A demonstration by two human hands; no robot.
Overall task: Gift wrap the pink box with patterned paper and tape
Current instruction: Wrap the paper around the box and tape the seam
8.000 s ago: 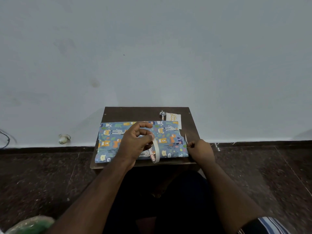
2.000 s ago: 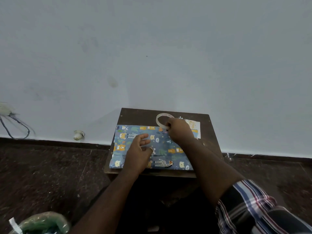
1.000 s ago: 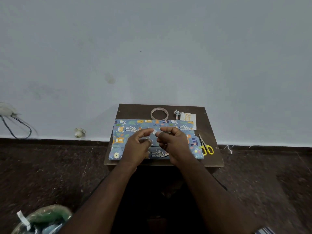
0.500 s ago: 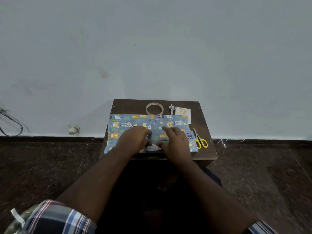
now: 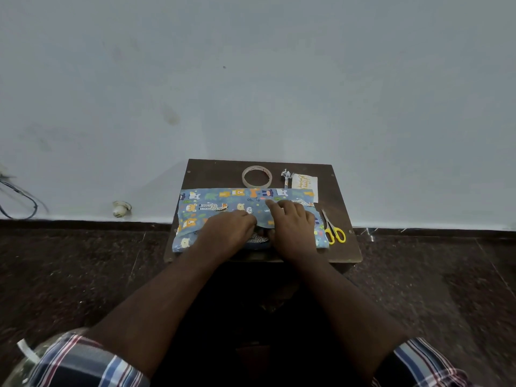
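While the two bare arms in checked sleeves are reaching forward, the left hand [image 5: 229, 233] and the right hand [image 5: 291, 229] are lying side by side, fingers flat and pressing down on the blue wrapping paper with little animals [image 5: 220, 203]. The paper is covering the box, so no pink is showing. The wrapped box is lying flat on the small dark brown wooden table [image 5: 339, 254], its long side running left to right. Yellow-handled scissors [image 5: 333, 231] are lying just beside its right end. Behind it are sitting a round roll of clear tape [image 5: 257, 176], a small paper bow [image 5: 286, 175] and a white card with gold writing [image 5: 305, 182].
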